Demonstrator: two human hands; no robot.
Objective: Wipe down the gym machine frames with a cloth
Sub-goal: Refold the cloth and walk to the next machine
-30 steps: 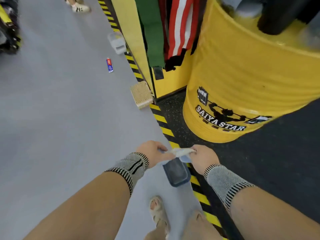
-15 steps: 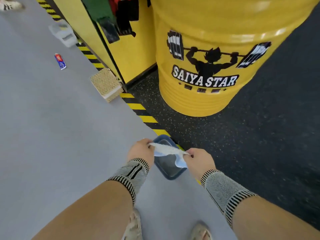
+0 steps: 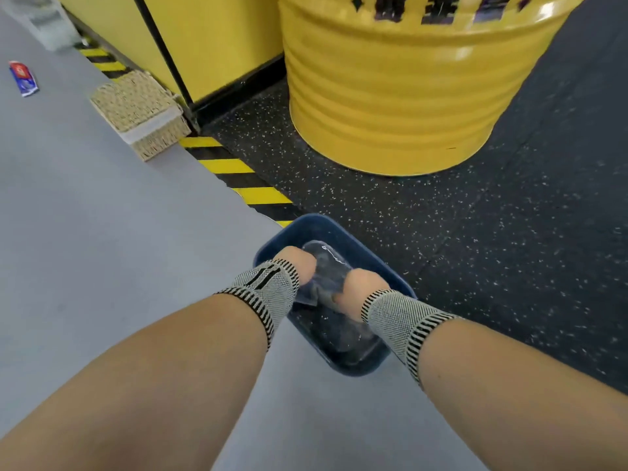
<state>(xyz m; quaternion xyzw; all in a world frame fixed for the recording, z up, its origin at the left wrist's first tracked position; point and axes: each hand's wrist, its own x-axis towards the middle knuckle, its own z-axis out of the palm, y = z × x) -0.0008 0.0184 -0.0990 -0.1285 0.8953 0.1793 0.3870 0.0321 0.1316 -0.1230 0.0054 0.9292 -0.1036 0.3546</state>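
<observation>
- two hands are down in the blue basin [image 3: 356,248]: my left hand [image 3: 295,265] and right hand [image 3: 365,283] both grip the cloth [image 3: 328,275], fingers curled round it, and the cloth sits in the water between them. i judge this is soaking or wringing, so no frame has been wiped yet.
- the basin straddles the edge where the grey floor [image 3: 119,232] meets the black speckled mat [image 3: 475,249]. if that seam is uneven, a hard press on one side may rock it and slop water out.
- water on the smooth grey floor is a slip risk, and i stand right beside it.
- if i lift the cloth without squeezing it well, it drips along the way and leaves the machine frames wet rather than clean.
- the knitted wrist sleeves [image 3: 268,290] sit just at the basin rim; dipping deeper would soak them, i think.
- the yellow drum [image 3: 390,96] stands near, beyond the basin; a quick rise with the head down could bump it.
- the woven box [image 3: 139,110] and the small red and blue packet [image 3: 22,78] lie on the floor to the left, well apart from the basin, yet they could trip me if i step that way.
</observation>
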